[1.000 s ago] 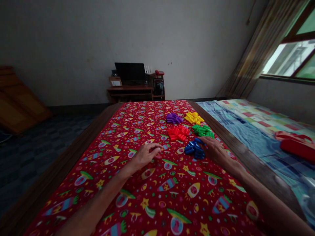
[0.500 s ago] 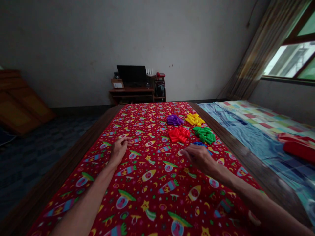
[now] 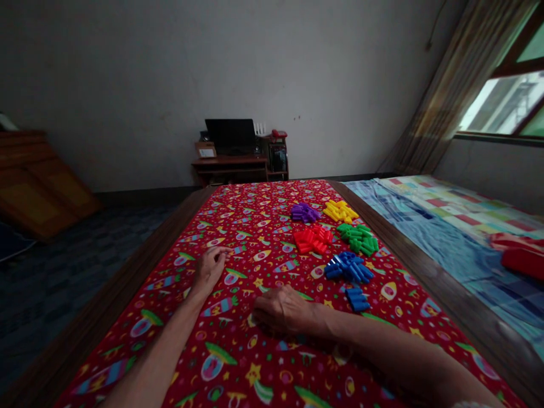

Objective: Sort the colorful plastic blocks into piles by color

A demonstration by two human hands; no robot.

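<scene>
My left hand rests on the red patterned cloth, its fingers loosely bent and apart, with nothing visible in them. Low over the cloth at the middle, my right hand has its fingers curled together; whatever they may hold is hidden. To its right lies a short row of blue plastic tubes, just in front of a pile of blue tubes. Beyond are heaps of red tubes, green tubes, purple tubes and yellow tubes.
Dark wooden table edges border the cloth. A bed with a blue and checked cover adjoins on the right, with a red item on it. A monitor stands on a desk by the far wall.
My right hand has moved left and nearer from beside the blue pile to the middle of the cloth. The blue tubes it covered now show. My left hand stays nearly in place.
</scene>
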